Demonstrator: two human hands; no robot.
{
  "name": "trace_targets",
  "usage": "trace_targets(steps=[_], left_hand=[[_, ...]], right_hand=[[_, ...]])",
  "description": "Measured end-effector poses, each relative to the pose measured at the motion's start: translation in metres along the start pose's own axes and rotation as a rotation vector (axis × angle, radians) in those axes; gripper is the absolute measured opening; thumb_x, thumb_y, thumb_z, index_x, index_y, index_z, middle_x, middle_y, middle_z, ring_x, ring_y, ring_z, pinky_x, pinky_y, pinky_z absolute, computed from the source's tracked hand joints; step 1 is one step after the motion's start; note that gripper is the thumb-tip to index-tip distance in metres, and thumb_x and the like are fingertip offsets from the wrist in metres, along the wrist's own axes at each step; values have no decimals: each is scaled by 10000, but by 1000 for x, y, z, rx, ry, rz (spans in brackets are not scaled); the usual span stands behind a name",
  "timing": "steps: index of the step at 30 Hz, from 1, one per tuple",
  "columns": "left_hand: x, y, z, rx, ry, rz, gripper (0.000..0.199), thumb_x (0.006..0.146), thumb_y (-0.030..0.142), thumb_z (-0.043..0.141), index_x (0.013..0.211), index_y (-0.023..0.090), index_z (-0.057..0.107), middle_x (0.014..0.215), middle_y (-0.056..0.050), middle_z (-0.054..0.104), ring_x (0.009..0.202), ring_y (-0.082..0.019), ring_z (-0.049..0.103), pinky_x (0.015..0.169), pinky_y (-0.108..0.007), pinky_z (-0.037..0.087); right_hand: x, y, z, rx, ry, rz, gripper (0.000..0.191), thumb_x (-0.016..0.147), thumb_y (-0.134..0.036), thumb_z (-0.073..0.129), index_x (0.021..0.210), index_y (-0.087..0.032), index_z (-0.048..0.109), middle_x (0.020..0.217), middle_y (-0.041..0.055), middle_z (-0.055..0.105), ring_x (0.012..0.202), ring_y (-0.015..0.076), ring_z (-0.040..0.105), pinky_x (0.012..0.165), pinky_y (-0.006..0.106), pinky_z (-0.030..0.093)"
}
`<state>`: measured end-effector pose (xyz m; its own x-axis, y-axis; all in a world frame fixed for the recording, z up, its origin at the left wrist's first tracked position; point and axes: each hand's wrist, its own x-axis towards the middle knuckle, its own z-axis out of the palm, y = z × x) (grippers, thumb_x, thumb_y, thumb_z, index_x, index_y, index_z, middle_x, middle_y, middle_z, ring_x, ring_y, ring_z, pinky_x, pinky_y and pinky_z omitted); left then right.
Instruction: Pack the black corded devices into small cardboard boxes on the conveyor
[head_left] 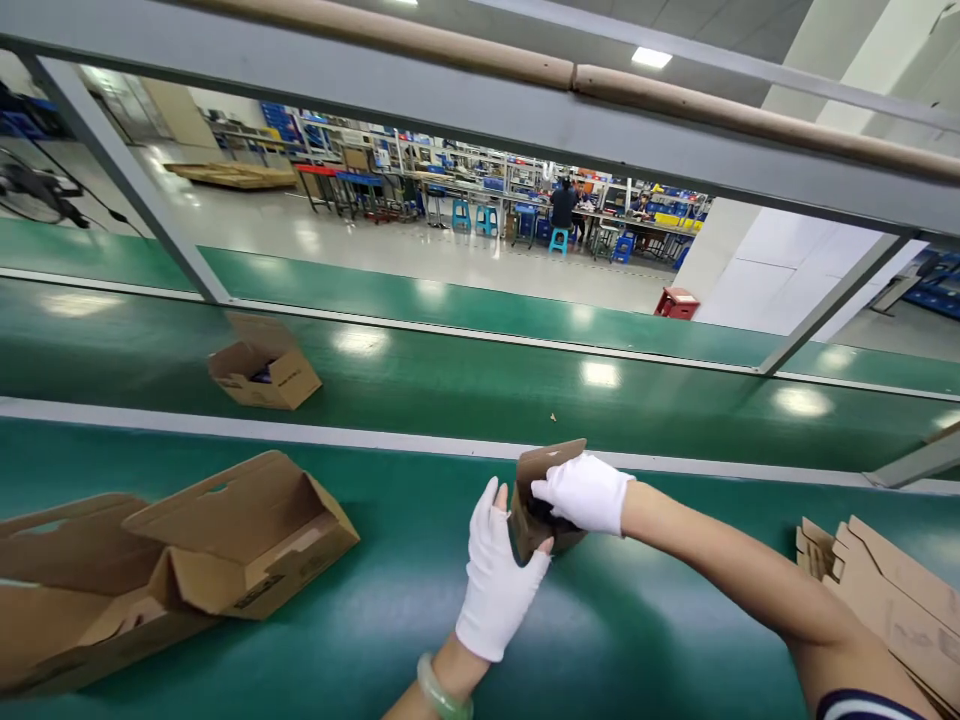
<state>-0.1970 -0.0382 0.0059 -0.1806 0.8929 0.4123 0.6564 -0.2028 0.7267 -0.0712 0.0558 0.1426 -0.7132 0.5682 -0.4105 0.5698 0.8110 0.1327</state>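
Note:
Both hands wear white gloves with bare fingertips showing on the left. My left hand (496, 575) grips the near left side of a small open cardboard box (534, 465), its thumb on the front edge and its fingers along the side. The box stands with its lid flap raised on the green work surface. From the right, my right hand (583, 492) reaches into the box mouth, fingers bent and partly hidden. Something dark shows beneath these fingers, but its kind is unclear.
Two larger open cartons (262, 540) stand at the left. A small open carton (274, 375) with something dark inside sits on the green conveyor belt (450, 380). Flattened cardboard (892, 600) lies at the right. A metal frame (480, 90) crosses above the belt.

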Motion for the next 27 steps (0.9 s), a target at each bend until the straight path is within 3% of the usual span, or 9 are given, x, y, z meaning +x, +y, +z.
trace_targets(steps=[4, 7, 10, 13, 15, 17, 20, 24, 27], left_hand=[[1, -24, 28, -249, -287, -327, 922, 813, 441, 556, 1492, 58, 65, 1564, -219, 124, 1458, -322, 141, 1189, -519, 215], [5, -29, 45, -382, -377, -306, 1046, 714, 370, 654, 1498, 87, 22, 1545, -222, 194, 1437, -320, 221, 1174, -503, 257], [17, -33, 59, -433, -437, -189, 1106, 656, 327, 719, 1503, 157, 28, 1486, -204, 327, 1366, -319, 369, 1128, -484, 341], [42, -38, 79, -457, -460, -72, 1046, 676, 364, 735, 1497, 198, 109, 1465, -166, 371, 1337, -295, 412, 1136, -460, 334], [64, -39, 100, -461, -465, -40, 1042, 685, 397, 736, 1495, 183, 116, 1474, -166, 361, 1343, -284, 404, 1147, -453, 319], [89, -35, 128, -482, -466, -37, 1059, 676, 412, 744, 1493, 158, 120, 1489, -172, 344, 1362, -279, 379, 1157, -442, 303], [128, -22, 173, -521, -487, -56, 1073, 660, 415, 764, 1491, 144, 141, 1501, -170, 337, 1375, -276, 360, 1165, -427, 292], [170, -2, 218, -459, -506, -88, 1098, 647, 413, 783, 1491, 96, 157, 1525, -197, 281, 1389, -312, 324, 1172, -441, 277], [185, 5, 227, -426, -505, -114, 1113, 652, 398, 782, 1494, 66, 134, 1515, -215, 289, 1376, -333, 336, 1154, -445, 307]], right_hand=[[27, -11, 20, 12, -161, 16, 203, 800, -209, 589, 971, -112, 635, 894, 158, 679, 787, 274, 655, 666, 365, 486], [10, -2, 28, 66, -74, -13, 316, 787, -258, 594, 1086, -153, 589, 935, 126, 681, 770, 260, 650, 644, 340, 470], [-38, 22, 28, 202, 102, 59, 265, 874, -307, 477, 1111, -234, 570, 937, 53, 682, 759, 207, 640, 636, 293, 443], [-102, 65, 40, 281, 179, 340, 296, 916, -321, 397, 1155, -287, 569, 972, 19, 686, 825, 190, 643, 707, 294, 444], [-149, 102, 65, 270, 107, 669, 340, 913, -355, 394, 1199, -286, 565, 1052, 43, 678, 916, 216, 641, 775, 324, 444], [-199, 141, 100, 275, -84, 1043, 390, 873, -390, 462, 1227, -267, 569, 1157, 84, 642, 1015, 250, 617, 833, 352, 432], [-271, 188, 154, 296, -229, 1334, 472, 787, -326, 566, 1208, -116, 597, 1178, 227, 602, 1033, 352, 600, 816, 432, 432], [-331, 216, 204, 405, -276, 1435, 542, 774, -325, 601, 1237, -43, 572, 1182, 278, 587, 1053, 362, 595, 803, 406, 434], [-348, 223, 223, 475, -227, 1371, 456, 835, -349, 526, 1176, -56, 606, 1154, 250, 615, 1051, 304, 605, 815, 347, 423]])
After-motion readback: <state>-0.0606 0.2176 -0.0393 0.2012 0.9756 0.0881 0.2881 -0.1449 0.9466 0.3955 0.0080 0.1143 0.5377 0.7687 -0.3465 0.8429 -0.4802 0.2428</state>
